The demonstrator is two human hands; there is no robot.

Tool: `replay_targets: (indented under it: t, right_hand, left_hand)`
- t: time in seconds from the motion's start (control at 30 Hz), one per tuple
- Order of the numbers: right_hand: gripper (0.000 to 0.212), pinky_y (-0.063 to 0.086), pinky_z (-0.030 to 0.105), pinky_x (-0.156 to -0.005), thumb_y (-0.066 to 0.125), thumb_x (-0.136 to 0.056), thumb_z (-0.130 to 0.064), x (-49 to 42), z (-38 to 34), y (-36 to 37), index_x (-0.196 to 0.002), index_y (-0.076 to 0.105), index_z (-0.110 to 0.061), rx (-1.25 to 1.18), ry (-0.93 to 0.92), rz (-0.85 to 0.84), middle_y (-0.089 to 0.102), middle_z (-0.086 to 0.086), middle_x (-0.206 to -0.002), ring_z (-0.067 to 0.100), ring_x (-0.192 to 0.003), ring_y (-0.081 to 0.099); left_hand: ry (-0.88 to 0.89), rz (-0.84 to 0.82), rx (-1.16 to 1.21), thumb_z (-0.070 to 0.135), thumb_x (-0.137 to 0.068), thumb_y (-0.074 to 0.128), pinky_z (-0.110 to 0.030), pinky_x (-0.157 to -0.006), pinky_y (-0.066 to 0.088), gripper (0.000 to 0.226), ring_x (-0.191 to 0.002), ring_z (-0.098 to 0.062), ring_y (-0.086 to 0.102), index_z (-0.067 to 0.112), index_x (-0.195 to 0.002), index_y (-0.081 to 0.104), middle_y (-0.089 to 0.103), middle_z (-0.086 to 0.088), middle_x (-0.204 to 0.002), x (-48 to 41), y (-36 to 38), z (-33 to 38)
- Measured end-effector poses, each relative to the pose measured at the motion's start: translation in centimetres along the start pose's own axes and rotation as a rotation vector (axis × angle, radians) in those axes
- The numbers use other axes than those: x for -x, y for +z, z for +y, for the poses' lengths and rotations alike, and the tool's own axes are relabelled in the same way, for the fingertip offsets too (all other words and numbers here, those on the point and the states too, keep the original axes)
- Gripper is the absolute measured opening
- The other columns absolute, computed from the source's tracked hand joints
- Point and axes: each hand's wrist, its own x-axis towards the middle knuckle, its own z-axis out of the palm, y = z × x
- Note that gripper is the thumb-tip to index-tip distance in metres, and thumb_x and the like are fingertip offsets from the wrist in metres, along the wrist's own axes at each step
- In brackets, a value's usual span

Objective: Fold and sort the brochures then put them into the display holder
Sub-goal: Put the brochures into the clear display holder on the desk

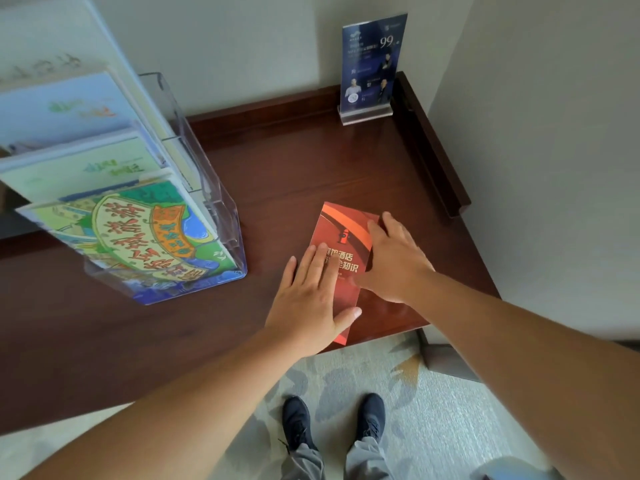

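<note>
**A:** From the head camera, where is the brochure?

**B:** The red brochure (341, 258) lies flat on the dark wooden counter (277, 174), toward four o'clock of the counter's middle, its near end reaching the front edge. It looks folded into a narrow panel, with a hydrant drawing and yellow characters on its face.

**A:** And the hands?

**B:** The left hand (311, 299) lies palm down on the brochure's near left part, its grip spread flat, fingers together and the thumb out over the lower edge. The right hand (394, 261) covers the right side, also spread flat and pressing, pinching nothing; its fingertips reach toward twelve o'clock.

**A:** What stands around it?

**B:** At nine o'clock of the brochure, well apart from it, stands the clear display holder (207, 202), tiered, with pale green and blue leaflets in the upper pockets and a colourful map leaflet (149, 237) in the lowest. At twelve o'clock, against the wall, a blue sign (372, 60) stands upright in its clear base. A raised wooden rail (433, 150) runs along the counter's right edge. Between brochure and holder the wood is bare. At six o'clock, below the counter's edge, are patterned carpet (433, 410) and two dark shoes (298, 420).
</note>
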Motion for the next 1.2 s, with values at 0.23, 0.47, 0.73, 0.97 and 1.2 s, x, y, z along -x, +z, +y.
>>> replay_targets:
  t: [0.23, 0.47, 0.73, 0.97, 1.2]
  right_hand:
    - [0.04, 0.057, 0.046, -0.085, 0.06, -0.08, -0.033, 2.7, -3.0, 1.0, -0.117, 0.057, -0.017, -0.929, 0.399, 0.028, 0.06, 0.011, -0.115, 0.026, -0.094, 0.063]
    - [0.015, 0.059, 0.048, -0.083, 0.058, -0.084, -0.027, 4.1, -2.7, 0.5, -0.099, 0.059, -0.022, -1.022, 0.419, 0.011, 0.069, 0.004, -0.1, 0.02, -0.088, 0.065]
    - [0.012, 0.056, 0.052, -0.086, 0.058, -0.087, -0.017, 4.5, -4.8, -1.1, -0.097, 0.064, -0.016, -1.064, 0.326, 0.081, 0.07, 0.016, -0.102, 0.028, -0.091, 0.068]
    - [0.008, 0.057, 0.03, -0.062, 0.06, -0.092, -0.016, 4.9, -11.9, -4.6, -0.086, 0.063, -0.019, -0.972, -0.066, 0.188, 0.071, 0.003, -0.08, 0.012, -0.069, 0.068]
    - [0.009, 0.053, 0.042, -0.077, 0.056, -0.094, -0.016, 5.2, -21.2, -6.6, -0.09, 0.064, -0.017, -0.839, -0.357, 0.282, 0.071, 0.002, -0.084, 0.025, -0.081, 0.066]
  left_hand:
    - [-0.712, 0.154, 0.801, 0.023, -0.09, 0.053, -0.04, -0.096, 0.041, 0.047, -0.119, -0.035, 0.046, 0.016, -0.136, 0.046, 0.043, -0.013, -0.136, -3.8, -5.3, 0.9]
    - [-0.779, -0.022, 1.012, 0.004, -0.082, 0.049, -0.028, -0.055, 0.035, 0.02, -0.06, -0.025, 0.048, 0.008, -0.063, 0.052, 0.054, -0.009, -0.068, -3.9, -6.3, 0.2]
    - [-0.601, 0.182, 1.023, 0.007, -0.083, 0.052, -0.028, -0.045, 0.023, 0.029, -0.049, -0.013, 0.036, 0.017, -0.058, 0.042, 0.04, 0.005, -0.053, 0.5, -10.3, -0.8]
    - [-0.503, 0.475, 0.941, 0.003, -0.084, 0.05, -0.027, -0.048, 0.027, 0.021, -0.055, -0.02, 0.037, 0.009, -0.066, 0.042, 0.04, -0.007, -0.062, 5.7, -16.2, -5.3]
    - [-0.603, 0.722, 0.822, 0.013, -0.087, 0.055, -0.035, -0.057, 0.041, 0.015, -0.06, -0.019, 0.058, 0.008, -0.074, 0.058, 0.064, -0.009, -0.07, 10.9, -19.6, -11.8]
